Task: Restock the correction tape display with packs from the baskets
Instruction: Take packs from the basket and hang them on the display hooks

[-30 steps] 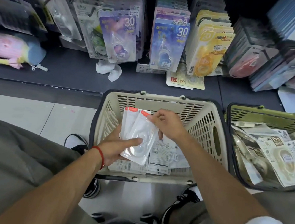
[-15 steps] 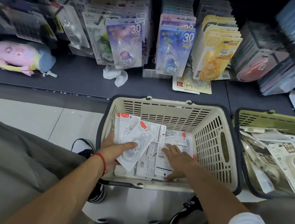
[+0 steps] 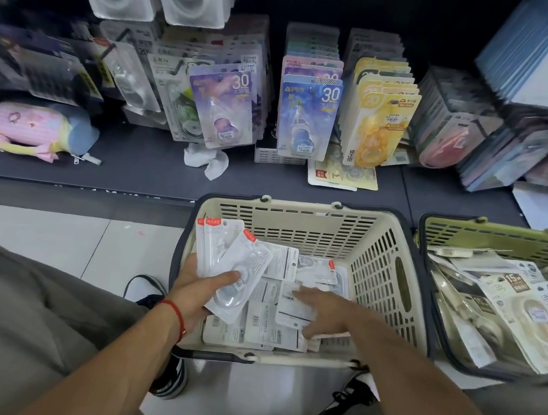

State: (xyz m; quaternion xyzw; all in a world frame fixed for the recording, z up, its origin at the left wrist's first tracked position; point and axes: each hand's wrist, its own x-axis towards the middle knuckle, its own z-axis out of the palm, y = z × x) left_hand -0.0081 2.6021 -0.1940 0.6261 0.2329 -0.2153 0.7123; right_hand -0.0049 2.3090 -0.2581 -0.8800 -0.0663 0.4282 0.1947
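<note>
Filling the upper frame, the correction tape display [image 3: 309,108] stands behind a beige basket [image 3: 301,224] at lower centre. Left hand [image 3: 198,289] grips fanned white packs [image 3: 227,263]; right hand [image 3: 325,312], fingers spread, rests on loose packs [image 3: 267,330] inside.

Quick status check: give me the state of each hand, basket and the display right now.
Left hand: holds white packs over the cream basket.
Right hand: fingers spread on loose packs.
Cream basket: part full.
Green basket: holds packs.
Display: stocked rows.
</note>
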